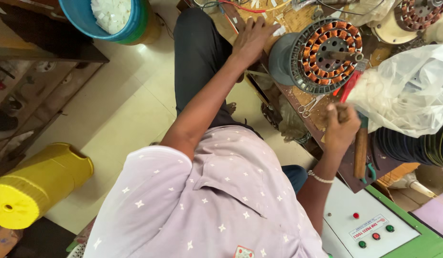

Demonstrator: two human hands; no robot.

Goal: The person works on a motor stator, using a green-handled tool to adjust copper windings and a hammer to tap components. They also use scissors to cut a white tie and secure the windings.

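My left hand [252, 39] lies flat, fingers spread, on the cluttered wooden workbench [298, 19], just left of a round motor stator [326, 55] with copper windings. My right hand [341, 128] is closed in a fist below the stator, over the bench's near edge. It grips a short brown piece whose kind I cannot make out. A wooden tool handle [360, 153] lies just right of that fist. A white bracelet [320, 178] circles the right wrist.
A crumpled clear plastic bag [408, 91] lies right of the stator, with small scissors [305, 109] and a red-handled tool [348, 86] nearby. A second stator [420, 13] sits top right. A blue bucket [94, 21], a yellow drum [35, 184], a shelf [35, 86] and a button panel [369, 229] surround me.
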